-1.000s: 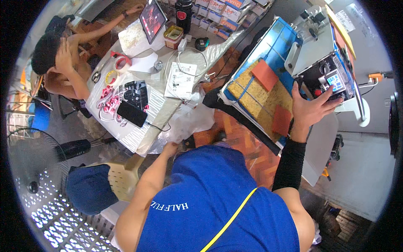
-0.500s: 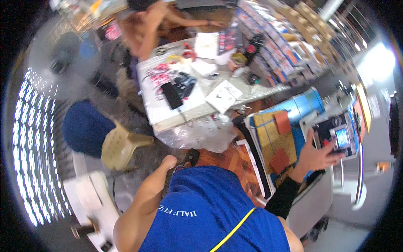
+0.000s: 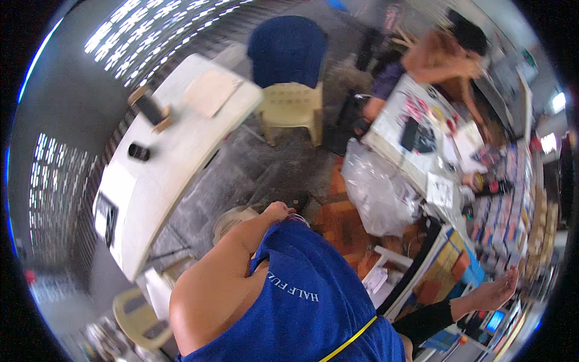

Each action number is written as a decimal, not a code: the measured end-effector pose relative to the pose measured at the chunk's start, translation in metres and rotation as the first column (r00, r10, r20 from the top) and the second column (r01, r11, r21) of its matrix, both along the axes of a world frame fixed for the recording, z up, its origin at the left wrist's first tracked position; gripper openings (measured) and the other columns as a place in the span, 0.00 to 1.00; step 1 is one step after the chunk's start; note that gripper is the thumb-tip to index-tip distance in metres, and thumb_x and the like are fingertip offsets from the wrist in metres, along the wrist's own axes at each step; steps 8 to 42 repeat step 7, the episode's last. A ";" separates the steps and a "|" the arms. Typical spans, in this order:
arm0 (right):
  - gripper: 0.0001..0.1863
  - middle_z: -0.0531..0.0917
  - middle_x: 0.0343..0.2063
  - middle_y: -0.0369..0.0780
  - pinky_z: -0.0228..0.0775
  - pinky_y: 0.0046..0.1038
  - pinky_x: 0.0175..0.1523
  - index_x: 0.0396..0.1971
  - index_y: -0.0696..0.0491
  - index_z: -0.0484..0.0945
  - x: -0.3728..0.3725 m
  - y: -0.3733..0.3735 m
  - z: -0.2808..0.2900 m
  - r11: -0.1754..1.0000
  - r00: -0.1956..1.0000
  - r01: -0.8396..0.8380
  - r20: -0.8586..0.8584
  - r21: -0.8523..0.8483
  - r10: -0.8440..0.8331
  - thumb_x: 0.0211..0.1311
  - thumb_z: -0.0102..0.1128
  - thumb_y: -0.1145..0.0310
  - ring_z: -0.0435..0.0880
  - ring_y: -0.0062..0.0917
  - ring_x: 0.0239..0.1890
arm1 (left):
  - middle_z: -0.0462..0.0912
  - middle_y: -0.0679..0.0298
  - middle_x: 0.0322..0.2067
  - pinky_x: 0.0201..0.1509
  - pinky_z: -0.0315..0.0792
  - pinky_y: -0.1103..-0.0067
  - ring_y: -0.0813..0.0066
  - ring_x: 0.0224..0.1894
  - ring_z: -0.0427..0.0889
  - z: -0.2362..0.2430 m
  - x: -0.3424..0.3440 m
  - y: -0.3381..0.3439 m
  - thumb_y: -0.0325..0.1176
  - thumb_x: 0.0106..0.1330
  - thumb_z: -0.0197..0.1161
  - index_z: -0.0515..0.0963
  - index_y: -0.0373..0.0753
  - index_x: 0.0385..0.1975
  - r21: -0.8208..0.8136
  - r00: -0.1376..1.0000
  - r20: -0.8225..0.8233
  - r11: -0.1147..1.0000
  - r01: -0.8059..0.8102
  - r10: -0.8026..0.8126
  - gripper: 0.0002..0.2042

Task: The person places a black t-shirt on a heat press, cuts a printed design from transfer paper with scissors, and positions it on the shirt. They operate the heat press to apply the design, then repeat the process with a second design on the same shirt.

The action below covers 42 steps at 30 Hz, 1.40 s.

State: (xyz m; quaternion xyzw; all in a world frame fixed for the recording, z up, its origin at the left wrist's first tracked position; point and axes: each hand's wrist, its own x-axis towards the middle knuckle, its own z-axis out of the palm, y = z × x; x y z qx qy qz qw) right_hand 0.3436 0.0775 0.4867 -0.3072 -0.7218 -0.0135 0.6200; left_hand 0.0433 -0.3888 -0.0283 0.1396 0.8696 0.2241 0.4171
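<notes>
My right hand stretches out at the lower right, its fingers extended and holding nothing that I can see. Just below it is a machine with a small lit blue screen; hand and machine appear apart. A black sleeve covers that forearm. My left hand is low in front of me, close to the hem of my blue shirt. Its fingers are too small and blurred to make out. A dark shoe shows just beyond it.
A long white table at left carries a cardboard piece and dark rolls. A cream chair with a blue cover stands ahead. Another person sits at a cluttered white table, plastic bag hanging there. Stacked boxes line the right.
My view has turned left, bringing the long white table fully in. My right hand has come off the machine's front beside its screen and is raised. My left hand stays near my front.
</notes>
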 end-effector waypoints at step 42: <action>0.14 0.84 0.58 0.48 0.74 0.33 0.68 0.56 0.62 0.80 -0.166 -0.026 0.022 0.821 0.783 -0.571 0.295 -0.005 0.547 0.77 0.59 0.73 0.84 0.33 0.59 | 0.89 0.49 0.45 0.57 0.79 0.62 0.54 0.49 0.88 0.071 -0.015 -0.135 0.42 0.64 0.66 0.88 0.41 0.46 0.453 0.716 -0.214 0.717 -0.530 0.664 0.16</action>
